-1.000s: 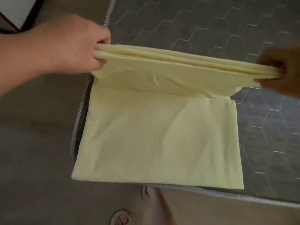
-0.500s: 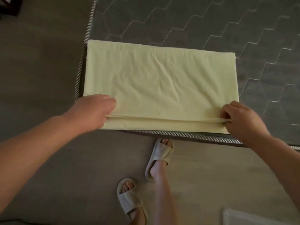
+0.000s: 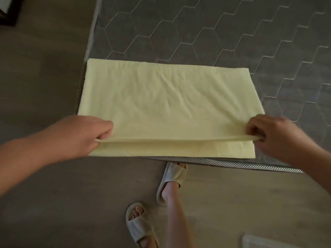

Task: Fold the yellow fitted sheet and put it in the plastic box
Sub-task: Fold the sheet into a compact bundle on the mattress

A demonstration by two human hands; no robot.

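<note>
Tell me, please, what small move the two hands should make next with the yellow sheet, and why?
Probably draw the pinched edge slightly nearer and lay it down flush. The left hand and right hand each pinch one end of the yellow fitted sheet at its upper fold, which sits raised and short of the lower layer's near edge.

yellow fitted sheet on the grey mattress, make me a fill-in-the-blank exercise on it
The folded yellow fitted sheet lies at the near-____ corner of the grey quilted mattress.
The left hand and the right hand both grip its ____ layer at the near edge.
The beige slippers stand on the brown ____.
Missing: left; top; floor.
</note>
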